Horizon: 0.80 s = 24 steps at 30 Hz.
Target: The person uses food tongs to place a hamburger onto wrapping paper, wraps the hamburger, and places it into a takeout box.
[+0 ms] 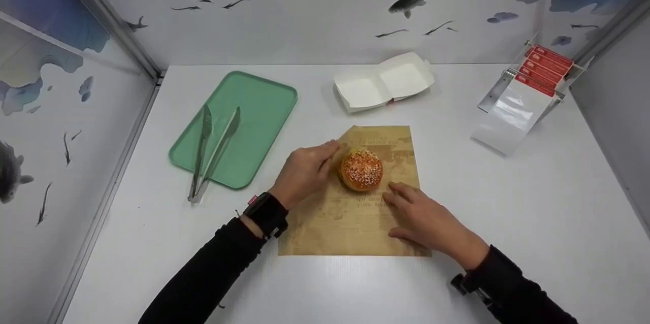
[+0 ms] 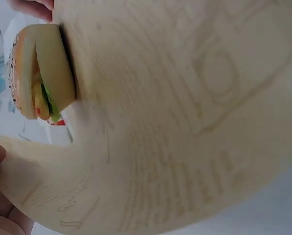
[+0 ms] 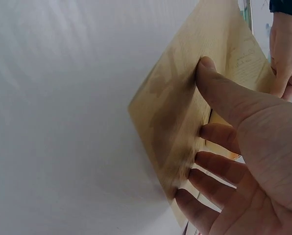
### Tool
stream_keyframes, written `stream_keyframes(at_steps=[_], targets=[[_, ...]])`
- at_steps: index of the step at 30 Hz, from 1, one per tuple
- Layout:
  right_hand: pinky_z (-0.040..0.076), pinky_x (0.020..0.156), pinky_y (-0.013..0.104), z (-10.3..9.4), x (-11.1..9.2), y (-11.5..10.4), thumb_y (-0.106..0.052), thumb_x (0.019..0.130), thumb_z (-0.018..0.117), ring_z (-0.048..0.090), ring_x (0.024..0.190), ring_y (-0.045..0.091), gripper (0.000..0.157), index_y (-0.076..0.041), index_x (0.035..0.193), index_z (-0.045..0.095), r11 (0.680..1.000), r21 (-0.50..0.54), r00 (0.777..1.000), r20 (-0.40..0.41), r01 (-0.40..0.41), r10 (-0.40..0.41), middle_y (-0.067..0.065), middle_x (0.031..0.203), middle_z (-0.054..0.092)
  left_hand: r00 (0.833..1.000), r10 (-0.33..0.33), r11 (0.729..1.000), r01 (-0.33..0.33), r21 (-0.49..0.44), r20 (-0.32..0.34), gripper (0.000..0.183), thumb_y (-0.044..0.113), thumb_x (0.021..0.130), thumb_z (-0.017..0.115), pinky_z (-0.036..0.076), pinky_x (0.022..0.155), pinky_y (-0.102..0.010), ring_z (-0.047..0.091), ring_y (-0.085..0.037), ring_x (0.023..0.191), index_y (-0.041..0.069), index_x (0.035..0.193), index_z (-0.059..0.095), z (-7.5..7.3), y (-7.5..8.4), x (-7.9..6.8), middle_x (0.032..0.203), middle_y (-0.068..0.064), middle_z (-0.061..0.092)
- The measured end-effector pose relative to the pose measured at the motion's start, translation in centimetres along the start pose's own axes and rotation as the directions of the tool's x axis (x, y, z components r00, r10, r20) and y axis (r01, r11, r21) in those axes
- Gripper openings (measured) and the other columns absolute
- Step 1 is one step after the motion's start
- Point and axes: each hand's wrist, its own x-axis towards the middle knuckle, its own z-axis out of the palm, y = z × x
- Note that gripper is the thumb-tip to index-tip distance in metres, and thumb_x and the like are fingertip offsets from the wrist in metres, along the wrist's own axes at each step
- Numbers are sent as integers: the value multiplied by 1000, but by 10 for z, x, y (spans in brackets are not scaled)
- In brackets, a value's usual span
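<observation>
A hamburger (image 1: pixel 361 170) with a sesame-topped bun sits on a printed brown sheet of wrapping paper (image 1: pixel 350 235). From the side, in the left wrist view, lettuce and a pale filling show between the hamburger's (image 2: pixel 55 66) bun halves. The left hand (image 1: pixel 307 169) pinches the paper's left edge between thumb and fingers and holds it raised, so the sheet curves up beside the bun. On the right part of the paper rests the right hand (image 1: pixel 424 217), its fingers spread and fingertips touching the sheet. That hand (image 3: pixel 254 161) grips nothing.
Metal tongs (image 1: pixel 216 154) lie across a green tray (image 1: pixel 264 110) on the left. An unfolded white box (image 1: pixel 383 83) stands behind the paper. A clear stand (image 1: pixel 508 110) with red-and-white labels (image 1: pixel 543 70) is at the back right. Printed panels wall the table.
</observation>
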Motion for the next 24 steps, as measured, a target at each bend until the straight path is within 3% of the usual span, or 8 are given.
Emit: stream_keyframes(at_steps=[3, 6, 11, 20, 24], targets=[[56, 107, 55, 0, 0, 0, -36, 89, 89, 57, 140, 46, 77, 0, 150, 59, 1000, -2, 1000, -4, 11, -11, 25, 159, 51, 998, 26, 1000, -27, 7, 64, 33, 11, 110, 60, 61, 100, -36, 75, -27, 120, 8, 141, 70, 1, 8, -1, 136, -13, 72], [57, 105, 55, 1, -1, 0, -36, 90, 88, 58, 138, 46, 77, 0, 150, 59, 1000, -16, 1000, -12, 24, -25, 25, 158, 51, 992, 94, 993, -100, 66, 83, 35, 7, 108, 61, 63, 95, -37, 77, -28, 115, 8, 142, 69, 4, 14, -1, 137, -11, 72], [58, 104, 53, 0, -2, 0, -36, 90, 88, 58, 138, 45, 77, 1, 150, 59, 999, -23, 999, -23, 34, -35, 25, 158, 51, 977, 185, 956, -205, 212, 110, 38, 6, 104, 67, 66, 84, -37, 80, -27, 107, 10, 141, 70, 8, 21, -1, 134, -10, 76], [57, 105, 55, 1, -1, 1, -37, 90, 88, 59, 136, 46, 77, 1, 150, 59, 999, -34, 999, -24, 42, -43, 26, 157, 52, 967, 207, 912, -246, 329, 150, 37, 9, 103, 66, 66, 74, -38, 81, -26, 104, 12, 140, 69, 15, 32, -2, 137, -9, 75], [58, 104, 54, 2, -1, 1, -38, 89, 88, 60, 135, 46, 77, 1, 150, 59, 998, -51, 999, -26, 43, -45, 26, 156, 52, 963, 212, 897, -259, 359, 167, 34, 22, 110, 61, 66, 76, -38, 79, -24, 111, 12, 141, 70, 19, 34, -2, 138, -10, 75]])
